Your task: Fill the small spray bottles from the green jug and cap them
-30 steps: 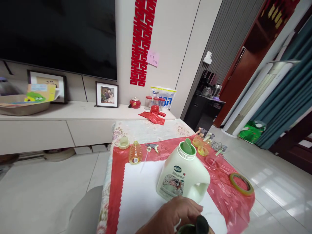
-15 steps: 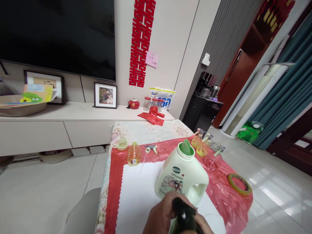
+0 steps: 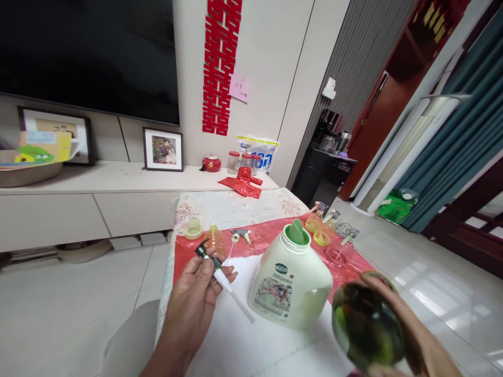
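Note:
Between the thumb and fingers of my left hand (image 3: 196, 296) is a black and white pump head (image 3: 220, 275), its thin tube slanting down to the right. My right hand (image 3: 416, 324) is wrapped round a dark green, glossy bottle (image 3: 367, 324), tilted and blurred at the lower right. A large pale green detergent jug (image 3: 291, 283) with a handle stands open between my hands; a green spout shows in its neck. Behind my left hand are an amber ribbed bottle (image 3: 214, 238), a greenish cap (image 3: 193, 229) and a trigger spray head (image 3: 240, 236).
White paper (image 3: 251, 345) lies over red plastic sheeting (image 3: 263, 238) on the table. Several pump bottles (image 3: 323, 233) line the right side. A roll of tape (image 3: 381, 280) is partly hidden behind my right hand. A grey stool (image 3: 131, 335) is at the lower left.
The pump head is now out of the bottle. My left hand has carried it up to the left, and my right hand has moved the bottle right. The view has shifted slightly.

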Tool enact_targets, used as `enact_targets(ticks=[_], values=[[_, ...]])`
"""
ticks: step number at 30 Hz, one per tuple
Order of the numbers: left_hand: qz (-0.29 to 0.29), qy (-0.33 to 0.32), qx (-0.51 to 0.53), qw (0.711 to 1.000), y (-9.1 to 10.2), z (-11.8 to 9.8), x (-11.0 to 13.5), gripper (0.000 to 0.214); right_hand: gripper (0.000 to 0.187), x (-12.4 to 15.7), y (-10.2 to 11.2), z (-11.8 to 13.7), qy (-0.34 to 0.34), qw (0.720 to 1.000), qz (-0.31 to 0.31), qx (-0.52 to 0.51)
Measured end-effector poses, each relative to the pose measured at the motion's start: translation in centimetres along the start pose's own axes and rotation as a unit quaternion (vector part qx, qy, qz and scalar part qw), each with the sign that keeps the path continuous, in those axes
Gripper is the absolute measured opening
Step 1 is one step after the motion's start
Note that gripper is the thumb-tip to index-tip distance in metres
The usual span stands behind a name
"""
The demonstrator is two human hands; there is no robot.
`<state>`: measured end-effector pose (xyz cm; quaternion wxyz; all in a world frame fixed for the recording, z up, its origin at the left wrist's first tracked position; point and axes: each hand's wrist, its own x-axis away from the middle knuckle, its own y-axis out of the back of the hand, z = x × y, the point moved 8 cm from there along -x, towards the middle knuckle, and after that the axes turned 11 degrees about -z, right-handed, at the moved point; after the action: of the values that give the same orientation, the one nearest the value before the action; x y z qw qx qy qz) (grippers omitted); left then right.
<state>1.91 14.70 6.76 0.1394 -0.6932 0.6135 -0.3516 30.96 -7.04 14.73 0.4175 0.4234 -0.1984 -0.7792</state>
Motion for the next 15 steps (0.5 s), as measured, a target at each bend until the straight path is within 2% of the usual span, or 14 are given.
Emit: enact_targets(ticks=[1, 3, 7, 11, 15], values=[[-0.005, 0.018, -0.022, 1.000, 0.5, 1.4, -0.6, 0.056, 0.089, -1.6, 0.9, 0.9, 0.045, 0.997, -0.016, 0.066], [-0.007, 0.046, -0.065, 0.997, 1.5, 4.3, -1.4, 0.057, 0.081, -4.9, 2.1, 2.5, 0.092, 0.984, -0.052, 0.144], [-0.009, 0.067, -0.116, 0.991, 3.2, 8.5, -2.0, 0.050, 0.071, -9.8, 1.4, 5.5, 0.153, 0.968, -0.044, 0.193], [-0.018, 0.071, -0.132, 0.988, 4.2, 10.3, -2.4, 0.049, 0.073, -11.7, -0.3, 7.1, 0.202, 0.948, -0.002, 0.247], [-0.006, 0.072, -0.145, 0.987, 4.3, 10.8, -2.5, 0.049, 0.065, -12.6, -1.1, 8.3, 0.253, 0.915, 0.008, 0.314]])
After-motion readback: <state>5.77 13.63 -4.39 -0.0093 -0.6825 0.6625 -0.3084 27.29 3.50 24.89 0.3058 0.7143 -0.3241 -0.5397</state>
